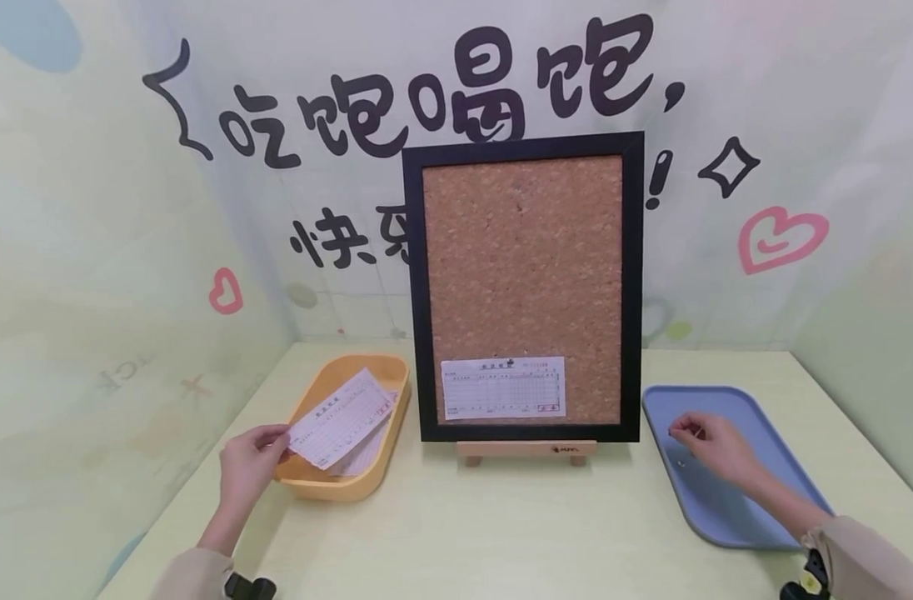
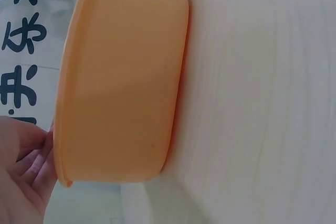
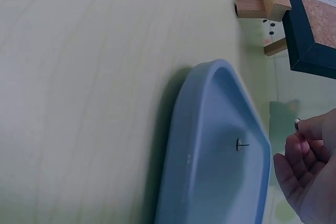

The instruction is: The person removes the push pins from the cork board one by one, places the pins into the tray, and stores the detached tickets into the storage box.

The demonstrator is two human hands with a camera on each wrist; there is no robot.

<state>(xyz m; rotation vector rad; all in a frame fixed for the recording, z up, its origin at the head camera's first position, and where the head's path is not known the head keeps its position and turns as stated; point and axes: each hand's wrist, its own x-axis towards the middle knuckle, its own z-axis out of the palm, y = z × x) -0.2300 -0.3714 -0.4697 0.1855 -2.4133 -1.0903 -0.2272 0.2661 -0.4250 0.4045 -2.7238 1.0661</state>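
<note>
Over the orange bin (image 1: 396, 433), my left hand (image 1: 248, 467) pinches the corner of a printed receipt slip (image 1: 344, 417). Another slip (image 1: 366, 454) lies beneath it in the bin. The left wrist view shows the bin's outer wall (image 2: 121, 77) and part of my left hand (image 2: 23, 166); the held slip is hidden there. Above the blue tray (image 1: 756, 417), my right hand (image 1: 715, 446) pinches a small thumbtack (image 3: 297, 124) between thumb and finger. Another thumbtack (image 3: 239, 145) lies in the tray, its pin sticking up.
A black-framed cork board (image 1: 527, 267) stands on a wooden easel (image 1: 527, 449) between bin and tray. One slip (image 1: 505, 392) is tacked low on the cork. Behind is a printed curtain (image 1: 351, 50) with large characters. Pale tabletop (image 1: 516, 525) lies in front.
</note>
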